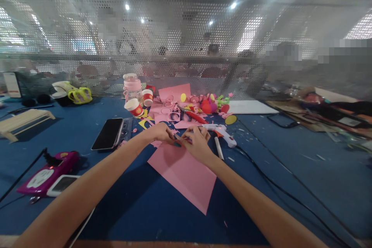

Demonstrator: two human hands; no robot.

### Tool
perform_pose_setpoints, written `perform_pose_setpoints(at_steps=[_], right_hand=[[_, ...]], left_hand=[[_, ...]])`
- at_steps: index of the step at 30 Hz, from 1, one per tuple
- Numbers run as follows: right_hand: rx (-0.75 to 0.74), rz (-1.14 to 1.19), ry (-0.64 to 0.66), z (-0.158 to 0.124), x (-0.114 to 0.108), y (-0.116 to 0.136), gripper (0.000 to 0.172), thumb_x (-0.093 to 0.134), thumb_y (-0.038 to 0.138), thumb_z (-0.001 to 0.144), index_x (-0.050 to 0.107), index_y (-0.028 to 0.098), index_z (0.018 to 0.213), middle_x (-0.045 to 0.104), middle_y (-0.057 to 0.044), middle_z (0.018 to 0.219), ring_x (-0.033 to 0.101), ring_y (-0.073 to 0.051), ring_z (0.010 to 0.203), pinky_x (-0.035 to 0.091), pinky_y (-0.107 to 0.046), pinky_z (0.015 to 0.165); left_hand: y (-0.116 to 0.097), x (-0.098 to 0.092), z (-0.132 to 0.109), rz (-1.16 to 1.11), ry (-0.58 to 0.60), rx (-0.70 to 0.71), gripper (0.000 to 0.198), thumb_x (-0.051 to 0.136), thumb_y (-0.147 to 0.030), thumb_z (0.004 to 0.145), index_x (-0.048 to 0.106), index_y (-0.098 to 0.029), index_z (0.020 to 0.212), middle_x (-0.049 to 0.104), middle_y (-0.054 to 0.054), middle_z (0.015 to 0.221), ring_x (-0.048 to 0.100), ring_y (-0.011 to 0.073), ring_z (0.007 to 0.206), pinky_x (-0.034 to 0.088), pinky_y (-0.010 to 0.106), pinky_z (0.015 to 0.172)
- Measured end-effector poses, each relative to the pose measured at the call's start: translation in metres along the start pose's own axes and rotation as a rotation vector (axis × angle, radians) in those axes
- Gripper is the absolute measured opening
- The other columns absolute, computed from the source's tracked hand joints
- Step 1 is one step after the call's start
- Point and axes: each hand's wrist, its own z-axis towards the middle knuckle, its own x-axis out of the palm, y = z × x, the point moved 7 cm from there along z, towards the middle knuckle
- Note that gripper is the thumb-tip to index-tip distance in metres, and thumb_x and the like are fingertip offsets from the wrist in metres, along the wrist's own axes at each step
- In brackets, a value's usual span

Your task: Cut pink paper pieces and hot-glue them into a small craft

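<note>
My left hand [162, 132] and my right hand [197, 142] meet above the far end of a pink paper sheet [186, 176] lying on the blue table [122, 201]. Both hands have their fingers pinched together around a small piece between them, with a dark green bit showing at the fingertips; I cannot make out what it is. A white glue gun [221, 131] lies just right of my right hand, with a white glue stick [218, 148] beside it. Red-handled scissors [192, 115] lie behind the hands among pink and yellow paper scraps [162, 114].
A black phone [108, 133] lies left of the hands. Two red-and-white paper cups [134, 107] and a pink bottle [132, 87] stand behind. A purple device [48, 172] and black cables [276, 186] lie on the table. A perforated metal screen [186, 46] closes the back.
</note>
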Motion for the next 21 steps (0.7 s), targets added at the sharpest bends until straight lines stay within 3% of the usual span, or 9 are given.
perform_pose_setpoints(at_steps=[9, 21], right_hand=[[-0.022, 0.011, -0.036, 0.0004, -0.0015, -0.0001, 0.029, 0.049, 0.04, 0.08, 0.066, 0.023, 0.063, 0.053, -0.005, 0.088, 0.036, -0.022, 0.088, 0.025, -0.037, 0.072], [0.026, 0.083, -0.015, 0.0029, -0.0034, -0.0033, 0.017, 0.06, 0.037, 0.072, 0.067, 0.024, 0.064, 0.053, -0.004, 0.089, 0.038, -0.021, 0.089, 0.026, -0.036, 0.076]], left_hand=[[0.0033, 0.0006, 0.002, -0.013, 0.011, 0.014, 0.023, 0.073, -0.03, 0.045, 0.071, -0.02, 0.066, 0.061, -0.003, 0.055, 0.052, 0.0133, 0.061, 0.035, 0.022, 0.059], [0.0036, 0.002, 0.0025, 0.0, 0.032, 0.03, 0.029, 0.074, -0.031, 0.04, 0.071, -0.017, 0.065, 0.063, 0.0, 0.06, 0.05, 0.0128, 0.058, 0.034, 0.023, 0.056]])
